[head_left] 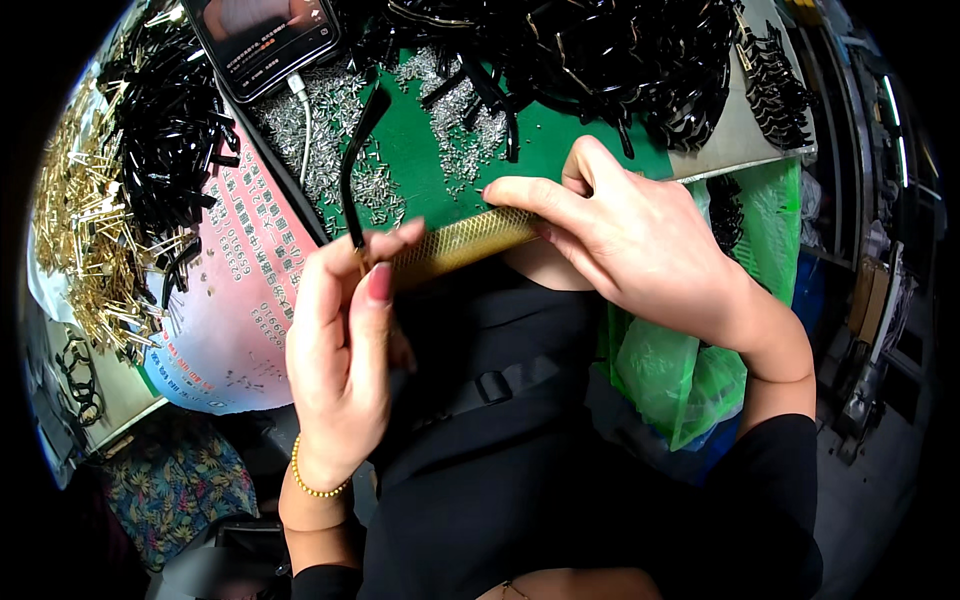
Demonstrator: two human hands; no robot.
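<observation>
My left hand (pixel 345 350) is closed round the lower end of a black glasses temple (pixel 352 180), which stands up from the fingers with its curved tip toward the phone. My right hand (pixel 640 235) lies over the near edge of the green mat (pixel 570 130), index finger reaching left and the other fingers bent. Anything between its fingertips is too small or hidden to make out. Between the hands runs a gold strip (pixel 465 243) with a mesh pattern. Small silver metal pins (pixel 470 125) are scattered on the mat beyond.
Black glasses temples (pixel 590 60) are heaped at the back. On the left lie more black parts (pixel 175 130) and gold metal pieces (pixel 85 230), beside a pink printed sheet (pixel 235 290). A phone (pixel 265 45) with a white cable (pixel 305 115) stands behind. Green plastic bags (pixel 680 370) hang at the right.
</observation>
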